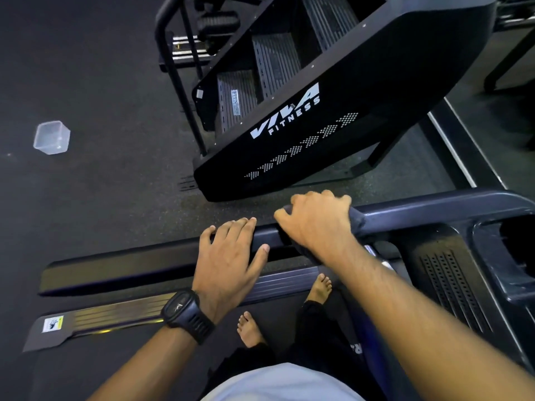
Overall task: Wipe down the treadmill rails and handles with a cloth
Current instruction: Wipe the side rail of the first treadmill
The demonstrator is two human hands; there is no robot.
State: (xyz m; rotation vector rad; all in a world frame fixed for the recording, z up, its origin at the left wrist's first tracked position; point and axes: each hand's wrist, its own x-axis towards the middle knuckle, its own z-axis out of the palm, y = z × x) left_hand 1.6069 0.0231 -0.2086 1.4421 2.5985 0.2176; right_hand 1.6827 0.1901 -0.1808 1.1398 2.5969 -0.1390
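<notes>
I stand barefoot on a dark treadmill. Its left handrail [434, 209] runs across the middle of the view. My left hand [231, 256], with a black watch on the wrist, rests flat on the rail's free end, fingers laid over the top and thumb spread on the near side. Just to its right, my right hand [315, 221] grips the rail with fingers curled over the far side. It holds a dark cloth [357, 222] wrapped against the rail, and a flap of cloth hangs below the palm. The ribbed foot rail [115, 311] of the deck lies below.
A black stair-climber machine [318, 117] marked "VIVA FITNESS" stands close beyond the handrail. A clear plastic tub [52, 137] sits on the dark rubber floor at the left. The treadmill's console housing [451, 279] fills the right side. My bare feet [249, 331] are on the belt.
</notes>
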